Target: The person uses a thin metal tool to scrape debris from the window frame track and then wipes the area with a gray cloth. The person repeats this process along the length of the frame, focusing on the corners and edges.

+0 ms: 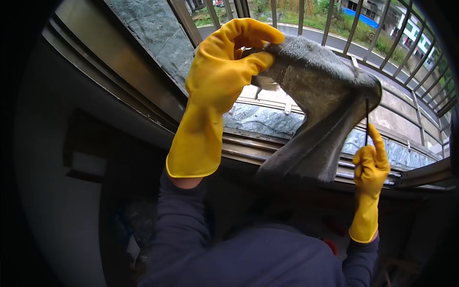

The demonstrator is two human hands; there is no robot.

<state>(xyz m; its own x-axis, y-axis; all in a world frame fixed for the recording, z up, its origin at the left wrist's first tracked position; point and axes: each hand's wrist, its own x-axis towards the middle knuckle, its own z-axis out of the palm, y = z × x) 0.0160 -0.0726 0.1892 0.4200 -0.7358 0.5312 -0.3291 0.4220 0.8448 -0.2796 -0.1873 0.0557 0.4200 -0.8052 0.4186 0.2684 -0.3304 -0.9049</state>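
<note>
Both my hands wear yellow rubber gloves. My left hand (224, 62), raised in front of the window, pinches a grey plush cloth (320, 81) by its upper left corner between thumb and fingers. From there the cloth spreads to the right and hangs down in folds over the window track. Lower at the right, my right hand (371, 167) is closed on a thin dark stick (367, 122), with the index finger stretched along it. The stick points upward, and its upper end lies against the cloth's right part, where the fabric bulges.
Below the cloth run the metal window tracks (248, 149) and a grey marbled stone sill (258, 117). Curved metal security bars (354, 28) stand outside, with a road beyond. A brown window frame (114, 52) rises at the left.
</note>
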